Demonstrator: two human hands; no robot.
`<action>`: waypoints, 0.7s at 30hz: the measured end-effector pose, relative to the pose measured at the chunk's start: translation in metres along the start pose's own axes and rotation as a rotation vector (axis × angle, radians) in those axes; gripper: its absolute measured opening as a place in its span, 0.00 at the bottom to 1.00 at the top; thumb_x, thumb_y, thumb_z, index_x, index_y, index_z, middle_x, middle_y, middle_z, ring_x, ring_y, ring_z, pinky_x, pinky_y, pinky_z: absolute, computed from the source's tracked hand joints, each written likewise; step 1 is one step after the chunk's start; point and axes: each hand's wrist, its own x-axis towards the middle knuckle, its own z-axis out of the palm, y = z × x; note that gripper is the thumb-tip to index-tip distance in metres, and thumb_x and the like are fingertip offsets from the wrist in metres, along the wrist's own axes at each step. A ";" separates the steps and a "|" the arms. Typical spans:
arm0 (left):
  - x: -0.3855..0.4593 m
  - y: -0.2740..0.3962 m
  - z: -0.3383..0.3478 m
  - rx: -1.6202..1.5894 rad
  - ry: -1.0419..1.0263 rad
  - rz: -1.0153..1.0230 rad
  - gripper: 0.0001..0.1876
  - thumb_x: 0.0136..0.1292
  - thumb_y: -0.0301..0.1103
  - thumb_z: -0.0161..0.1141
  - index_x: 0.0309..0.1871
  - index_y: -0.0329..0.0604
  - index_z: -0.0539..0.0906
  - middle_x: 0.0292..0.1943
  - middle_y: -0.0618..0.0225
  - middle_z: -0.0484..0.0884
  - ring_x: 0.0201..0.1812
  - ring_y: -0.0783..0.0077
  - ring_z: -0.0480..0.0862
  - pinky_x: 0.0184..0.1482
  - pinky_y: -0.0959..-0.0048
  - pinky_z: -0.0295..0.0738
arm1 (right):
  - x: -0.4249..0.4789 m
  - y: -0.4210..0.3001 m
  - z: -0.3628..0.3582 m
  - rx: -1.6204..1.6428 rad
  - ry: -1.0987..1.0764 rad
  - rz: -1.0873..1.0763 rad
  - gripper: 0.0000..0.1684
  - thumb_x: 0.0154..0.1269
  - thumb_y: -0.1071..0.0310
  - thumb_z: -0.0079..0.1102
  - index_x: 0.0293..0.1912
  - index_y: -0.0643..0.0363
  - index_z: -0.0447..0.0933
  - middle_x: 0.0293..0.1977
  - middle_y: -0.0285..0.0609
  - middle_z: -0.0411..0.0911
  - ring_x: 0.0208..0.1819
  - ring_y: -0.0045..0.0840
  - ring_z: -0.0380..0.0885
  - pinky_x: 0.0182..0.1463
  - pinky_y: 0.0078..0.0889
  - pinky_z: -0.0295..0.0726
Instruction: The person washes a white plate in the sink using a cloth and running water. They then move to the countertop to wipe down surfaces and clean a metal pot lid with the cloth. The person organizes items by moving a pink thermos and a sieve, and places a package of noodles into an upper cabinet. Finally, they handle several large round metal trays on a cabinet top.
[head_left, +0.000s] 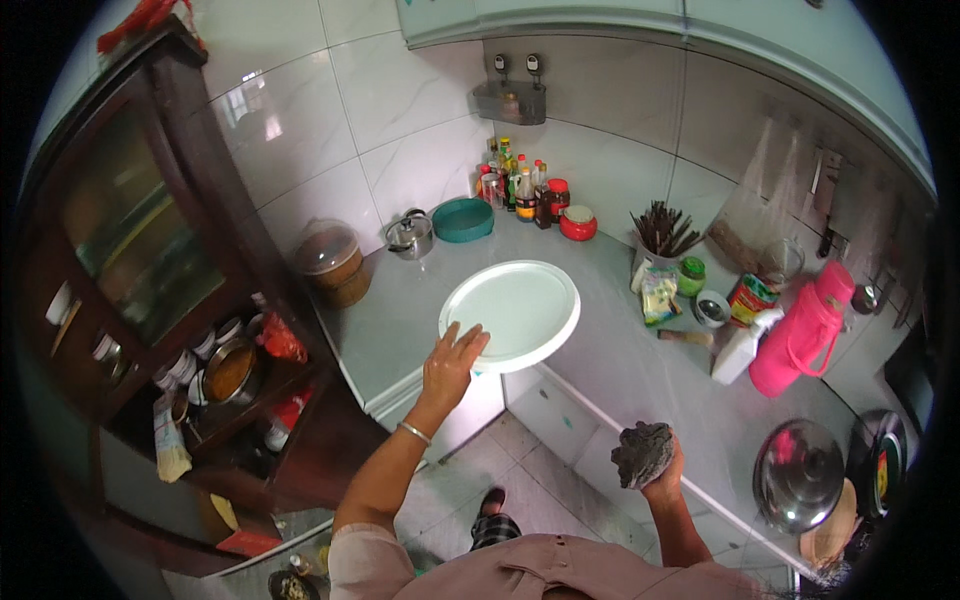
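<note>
In the head view a white oval plastic tray (517, 311) spans the inner corner of the counter, its near edge out past the counter's edge. My left hand (450, 364) is at the tray's near-left rim, with fingers spread over the top and the thumb hidden. Whether the tray rests on the counter or is lifted slightly off it, I cannot tell. Bunched up in my right hand (675, 465) is a dark grey cloth (643, 454), in front of the right-hand counter edge and apart from the tray.
Bottles (525, 195), a teal basin (463, 219) and a lidded pot (410, 235) line the back corner. To the right stand a chopstick holder (656, 251), a spray bottle (742, 352), a pink thermos (799, 330) and a metal lid (800, 476). A dark wooden cabinet (247, 240) fills the left.
</note>
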 end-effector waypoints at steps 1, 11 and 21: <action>0.021 -0.025 0.022 0.008 0.002 -0.018 0.31 0.50 0.12 0.56 0.59 0.50 0.79 0.60 0.66 0.81 0.62 0.45 0.77 0.57 0.55 0.79 | 0.018 0.000 0.007 0.024 -0.028 -0.026 0.28 0.72 0.47 0.37 0.49 0.60 0.76 0.42 0.50 0.78 0.45 0.48 0.76 0.47 0.58 0.77; 0.177 -0.275 0.274 0.161 -0.047 -0.142 0.21 0.61 0.28 0.56 0.58 0.55 0.79 0.60 0.69 0.80 0.65 0.43 0.72 0.60 0.36 0.70 | 0.181 0.021 0.031 0.038 0.210 -0.348 0.30 0.69 0.41 0.40 0.48 0.55 0.78 0.43 0.50 0.80 0.39 0.46 0.78 0.41 0.53 0.79; 0.213 -0.383 0.391 0.244 -0.074 -0.285 0.24 0.64 0.27 0.55 0.63 0.58 0.77 0.66 0.74 0.72 0.73 0.52 0.62 0.72 0.35 0.49 | 0.263 0.033 0.064 0.001 0.291 -0.316 0.31 0.72 0.42 0.40 0.50 0.59 0.78 0.43 0.53 0.80 0.41 0.48 0.79 0.42 0.57 0.79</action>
